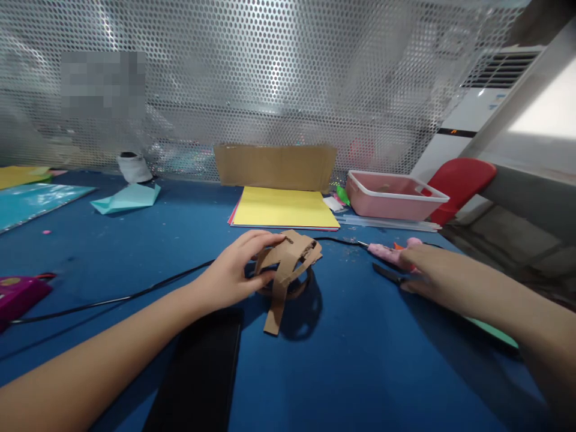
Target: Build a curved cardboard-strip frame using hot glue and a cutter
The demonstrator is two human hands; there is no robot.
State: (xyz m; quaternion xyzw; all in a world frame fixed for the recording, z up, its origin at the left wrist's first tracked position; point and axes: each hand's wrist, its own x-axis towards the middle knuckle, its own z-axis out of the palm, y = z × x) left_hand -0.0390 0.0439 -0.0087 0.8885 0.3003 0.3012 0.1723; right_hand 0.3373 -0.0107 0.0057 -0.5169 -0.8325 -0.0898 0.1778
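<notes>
My left hand (pixel 236 270) is closed round a small frame of brown cardboard strips (pixel 288 264), holding it up on the blue table (pixel 148 240); one strip hangs down to the tabletop. My right hand (pixel 416 267) lies over the pink glue gun (pixel 389 252) and black scissors (pixel 387 274) at the right; its fingers are mostly hidden behind the wrist. A black cable (pixel 135 294) runs from the glue gun across the table under my left arm.
A black phone (pixel 198 372) lies beneath my left forearm. Yellow paper sheets (pixel 283 208), a cardboard sheet (pixel 274 167), a pink tray (pixel 393 195), a light-blue folded paper (pixel 126 199) and a red chair (pixel 459 180) stand behind. A magenta case (pixel 20 294) lies far left.
</notes>
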